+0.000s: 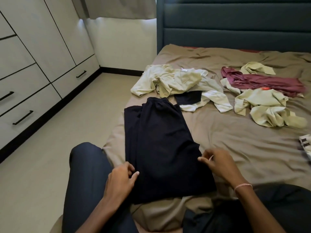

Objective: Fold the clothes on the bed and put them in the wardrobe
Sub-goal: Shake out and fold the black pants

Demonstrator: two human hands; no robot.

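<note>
Bed [235,140] bears dark trousers [159,140]; left hand [122,175] and right hand [218,163] pinch their side edges.

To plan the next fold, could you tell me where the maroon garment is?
In the head view the maroon garment lies on the bed's far right side, just behind a crumpled pale green garment.

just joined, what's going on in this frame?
A person at the edge of the bed has dark trousers laid flat in front of them. The left hand is at the garment's left edge, the right hand at its right edge; whether either grips it is unclear. Pale shirts and a maroon garment lie unfolded further up the bed. The wardrobe is shut.
</note>
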